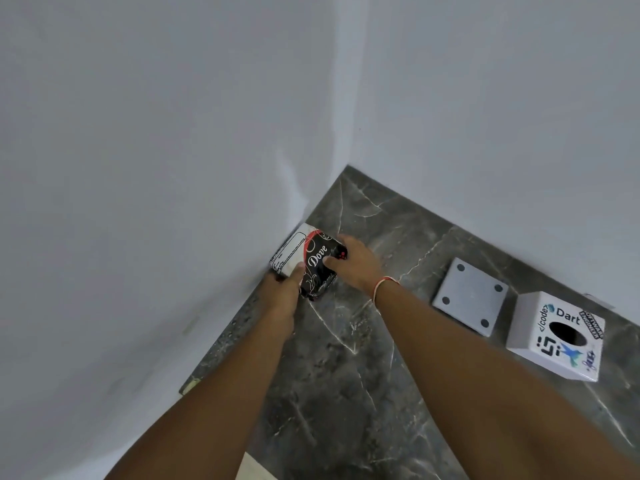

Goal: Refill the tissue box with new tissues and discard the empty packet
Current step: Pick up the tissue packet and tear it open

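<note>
On the dark grey marble counter (346, 393), the white cube tissue box with stickers (554, 337) and its grey square base plate (471, 296) wait apart, unfilled, while left hand (282, 294) and right hand (356, 263) both grip the full black Dove tissue packet (313, 263) by the wall.

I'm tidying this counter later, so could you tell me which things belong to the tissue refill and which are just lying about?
Job: tissue packet, held by left hand and right hand; tissue box; grey base panel, likely the box's.
Lying about: nothing else on the counter.
</note>
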